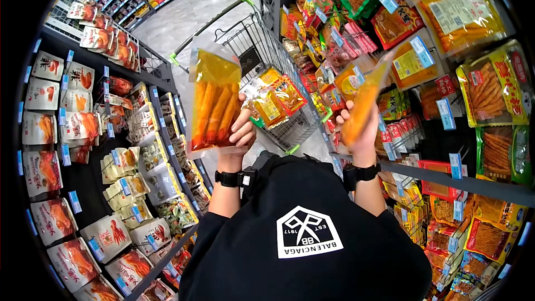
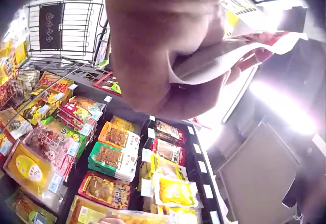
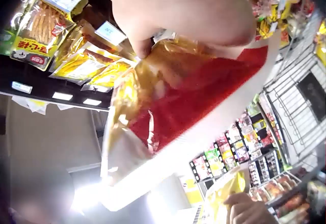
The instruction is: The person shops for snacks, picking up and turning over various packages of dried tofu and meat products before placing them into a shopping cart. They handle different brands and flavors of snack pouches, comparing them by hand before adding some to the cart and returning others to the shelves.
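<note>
My left hand (image 1: 243,129) grips the side of a clear packet of thick orange snack sticks (image 1: 216,100), held upright, its window toward the head camera. My right hand (image 1: 363,138) holds a second orange snack packet (image 1: 365,103), seen nearly edge-on and tilted to the right. Both packets are raised in front of the chest, apart from each other. In the left wrist view, the pale edge of the first packet (image 2: 214,63) sits between thumb and fingers. The right wrist view shows a red and clear face on the second packet (image 3: 198,91) under the right hand (image 3: 183,10).
Ahead stands a shopping cart (image 1: 223,28) with several bagged snacks (image 1: 273,100) inside. Racks of hanging orange snack packs (image 1: 485,95) line the right side. Shelves of white pouches (image 1: 42,95) line the left. Grey floor (image 1: 184,17) shows beyond the cart.
</note>
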`<state>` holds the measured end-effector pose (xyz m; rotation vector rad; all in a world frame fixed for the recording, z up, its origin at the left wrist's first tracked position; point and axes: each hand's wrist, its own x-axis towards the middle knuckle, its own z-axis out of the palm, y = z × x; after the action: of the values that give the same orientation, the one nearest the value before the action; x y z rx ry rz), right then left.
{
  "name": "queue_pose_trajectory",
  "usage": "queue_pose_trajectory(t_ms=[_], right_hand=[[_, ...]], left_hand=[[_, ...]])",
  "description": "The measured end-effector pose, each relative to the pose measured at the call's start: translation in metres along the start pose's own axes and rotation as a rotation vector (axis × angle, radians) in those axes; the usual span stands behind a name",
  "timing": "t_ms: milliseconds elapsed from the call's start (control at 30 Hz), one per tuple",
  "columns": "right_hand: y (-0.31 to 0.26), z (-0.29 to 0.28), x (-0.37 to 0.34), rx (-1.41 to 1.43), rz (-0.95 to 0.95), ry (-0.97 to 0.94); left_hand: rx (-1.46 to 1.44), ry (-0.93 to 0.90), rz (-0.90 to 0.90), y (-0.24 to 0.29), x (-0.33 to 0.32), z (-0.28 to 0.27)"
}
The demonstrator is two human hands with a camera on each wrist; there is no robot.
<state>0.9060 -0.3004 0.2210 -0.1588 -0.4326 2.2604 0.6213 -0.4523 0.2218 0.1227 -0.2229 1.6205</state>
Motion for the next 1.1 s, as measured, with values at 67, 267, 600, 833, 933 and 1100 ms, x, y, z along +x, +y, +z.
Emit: queue_pose_trajectory(t_ms=[67,267,600,833,933,1100], right_hand=[[0.021,0.008,0.004,0.024,-0.070,-0.061],[0.058,0.008,0.030,-0.149,-0.103,-0.058],[0.089,0.025,0.054,-0.381,0.019,0.510],[0.084,-0.003,0.065,-0.728,-0.102,0.710],[0.075,-0.008,0.074,-0.683,0.011,0.610],[0.068,-0.073,0.113,-0.651,0.402,0.484]], left_hand=[[0.008,-0.069,-0.078,0.017,0.000,-0.002],[0.425,0.045,-0.151,0.061,0.010,-0.030],[1.657,0.353,-0.025,0.056,0.045,-0.068],[1.449,0.274,-0.146,0.012,0.068,-0.110],[1.301,0.287,-0.172,0.000,0.078,-0.141],[1.075,0.515,-0.355,0.012,0.086,-0.137]])
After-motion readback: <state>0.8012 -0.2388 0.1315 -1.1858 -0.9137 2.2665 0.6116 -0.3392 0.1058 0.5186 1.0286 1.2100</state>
